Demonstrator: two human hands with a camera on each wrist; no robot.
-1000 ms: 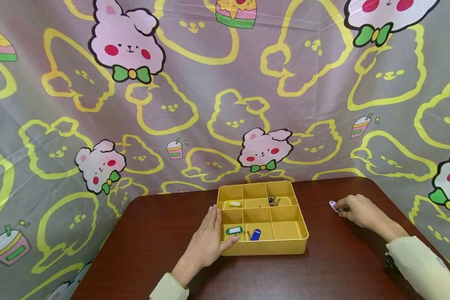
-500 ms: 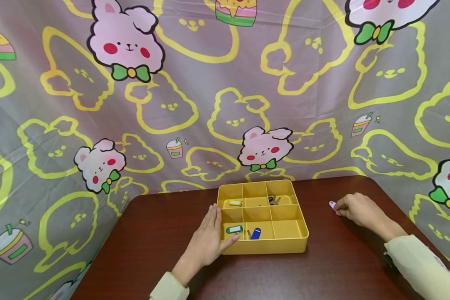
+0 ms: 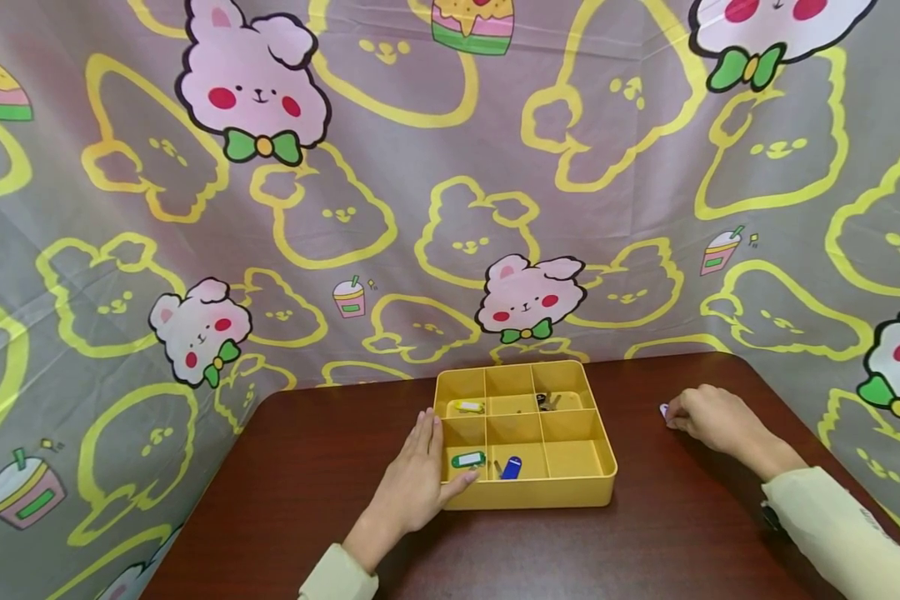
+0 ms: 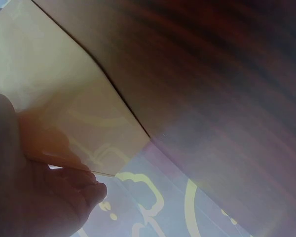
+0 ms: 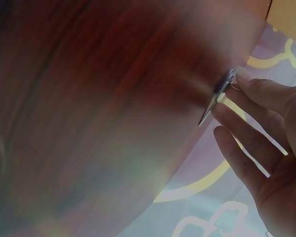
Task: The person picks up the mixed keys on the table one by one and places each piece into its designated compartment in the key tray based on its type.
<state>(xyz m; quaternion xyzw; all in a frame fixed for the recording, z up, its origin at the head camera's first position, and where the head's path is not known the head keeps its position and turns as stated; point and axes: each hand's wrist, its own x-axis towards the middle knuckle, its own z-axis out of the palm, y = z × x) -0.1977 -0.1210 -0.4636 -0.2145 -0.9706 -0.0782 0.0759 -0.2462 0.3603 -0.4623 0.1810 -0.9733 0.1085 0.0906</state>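
In the head view, my left hand (image 3: 412,479) lies with straight fingers along the left side of a yellow six-compartment box (image 3: 532,495), its thumb over the front rim. To the right of the box, close over the table, my right hand (image 3: 716,421) pinches a key with a pale lilac key tag (image 3: 663,410), mostly covered by the fingers. From the right wrist, the key (image 5: 205,114) points down from between thumb and fingers. Inside the box are a yellow key tag (image 3: 469,407), a green one (image 3: 468,460), a blue one (image 3: 512,468) and dark-topped keys (image 3: 546,402).
The box stands on a dark reddish-brown table (image 3: 307,492), near its back edge. A patterned cloth (image 3: 420,150) with rabbit faces hangs behind the table and along both sides.
My right hand has shifted slightly at the lilac key tag, so less of the tag shows now. The left hand and the box have stayed in place.
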